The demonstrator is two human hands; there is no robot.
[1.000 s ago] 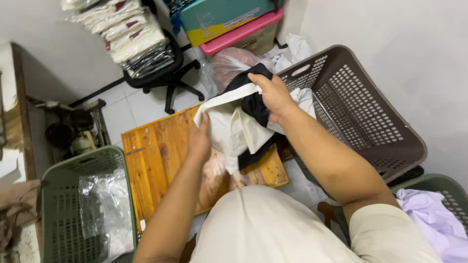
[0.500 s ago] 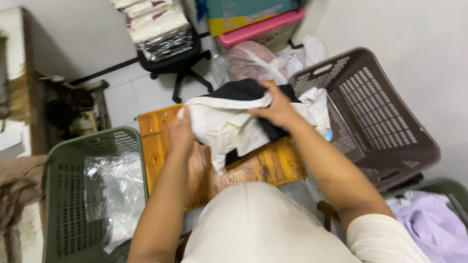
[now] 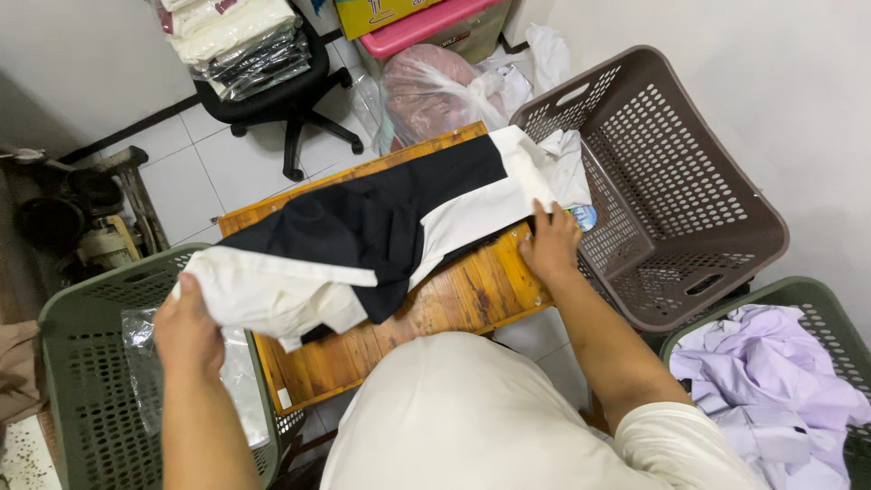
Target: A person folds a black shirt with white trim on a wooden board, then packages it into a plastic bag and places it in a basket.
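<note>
A black-and-white garment [image 3: 390, 227] lies stretched across a low wooden table [image 3: 454, 304]. My left hand [image 3: 186, 327] grips its white end at the table's left, over the green basket. My right hand [image 3: 549, 240] presses flat on the garment's white part near the table's right edge. The black middle section is spread between both hands.
A brown laundry basket [image 3: 671, 181] stands tilted at the right. One green basket [image 3: 82, 381] with clear plastic sits at the left; another [image 3: 798, 308] with lilac clothes [image 3: 771, 390] is at the lower right. An office chair [image 3: 281, 91] with stacked packed garments and a pink bag [image 3: 426, 91] are behind.
The garment was bunched up in both hands above the table; now it is pulled out lengthwise and laid flat, my hands having moved apart to its two ends.
</note>
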